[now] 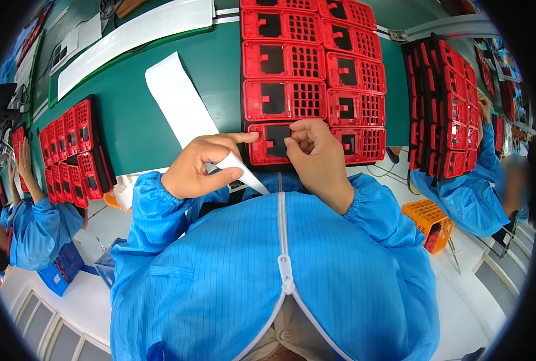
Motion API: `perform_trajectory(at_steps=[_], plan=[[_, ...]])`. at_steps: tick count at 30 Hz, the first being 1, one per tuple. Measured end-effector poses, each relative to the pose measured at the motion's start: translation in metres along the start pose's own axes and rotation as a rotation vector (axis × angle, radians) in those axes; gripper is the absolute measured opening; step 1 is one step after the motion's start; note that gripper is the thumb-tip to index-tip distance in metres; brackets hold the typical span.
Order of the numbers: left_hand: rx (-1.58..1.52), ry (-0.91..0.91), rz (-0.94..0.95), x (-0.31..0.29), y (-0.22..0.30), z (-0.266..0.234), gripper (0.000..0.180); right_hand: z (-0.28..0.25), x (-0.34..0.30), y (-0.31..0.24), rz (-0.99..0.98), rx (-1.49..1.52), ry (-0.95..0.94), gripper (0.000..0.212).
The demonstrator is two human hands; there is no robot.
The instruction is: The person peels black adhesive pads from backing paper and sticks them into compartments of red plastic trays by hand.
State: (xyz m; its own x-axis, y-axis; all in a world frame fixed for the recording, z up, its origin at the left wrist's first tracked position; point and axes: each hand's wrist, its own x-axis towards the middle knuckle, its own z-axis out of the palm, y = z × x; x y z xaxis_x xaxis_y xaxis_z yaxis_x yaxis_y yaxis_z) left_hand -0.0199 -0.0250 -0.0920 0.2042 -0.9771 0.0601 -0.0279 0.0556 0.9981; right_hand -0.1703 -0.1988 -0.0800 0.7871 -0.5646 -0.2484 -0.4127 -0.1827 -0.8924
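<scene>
Several red plastic housings [285, 99] with square openings and a grid at one end lie in two columns on a dark tray in front of me. A long white paper strip [180, 99] runs from the table back under my left hand [204, 163]. Its curled end [244, 171] comes out between thumb and fingers, while the index finger reaches to the left edge of the nearest left housing [262, 155]. Over the right side of that same housing, my right hand [317, 157] has thumb and index finger pinched together. Whatever is between those fingertips is too small to make out.
More trays of red housings stand at the left [69, 150] and right [454, 108]. A long white sheet [135, 39] lies at the back of the green table [123, 120]. People in blue work at both sides. A yellow crate [427, 222] stands at the lower right.
</scene>
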Motion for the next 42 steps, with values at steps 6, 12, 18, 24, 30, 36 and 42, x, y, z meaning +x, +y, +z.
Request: perform_trajectory(at_steps=[6, 12, 18, 24, 30, 36, 42], plan=[[-0.002, -0.009, 0.003, 0.001, -0.002, -0.001, 0.015, 0.0, 0.001, 0.0, 0.0, -0.025, -0.012, 0.023], [0.0, 0.004, -0.01, 0.001, -0.002, 0.0, 0.015, -0.002, 0.002, -0.005, -0.033, -0.117, -0.028, 0.024], [0.0, -0.009, -0.001, 0.001, -0.002, -0.001, 0.014, -0.007, -0.003, -0.011, -0.185, -0.262, -0.043, 0.026], [0.013, 0.033, 0.017, -0.001, 0.0, -0.001, 0.013, -0.008, -0.003, -0.003, -0.393, -0.472, 0.009, 0.026], [0.016, 0.173, -0.009, -0.006, 0.011, -0.01, 0.015, -0.009, -0.004, -0.004, -0.64, -0.76, 0.026, 0.026], [-0.075, 0.391, -0.112, -0.009, 0.013, -0.006, 0.023, -0.008, -0.003, -0.002, -0.67, -0.819, 0.008, 0.025], [-0.133, 0.644, -0.191, -0.006, 0.013, -0.004, 0.027, -0.01, 0.0, 0.0, -0.679, -0.781, 0.028, 0.025]])
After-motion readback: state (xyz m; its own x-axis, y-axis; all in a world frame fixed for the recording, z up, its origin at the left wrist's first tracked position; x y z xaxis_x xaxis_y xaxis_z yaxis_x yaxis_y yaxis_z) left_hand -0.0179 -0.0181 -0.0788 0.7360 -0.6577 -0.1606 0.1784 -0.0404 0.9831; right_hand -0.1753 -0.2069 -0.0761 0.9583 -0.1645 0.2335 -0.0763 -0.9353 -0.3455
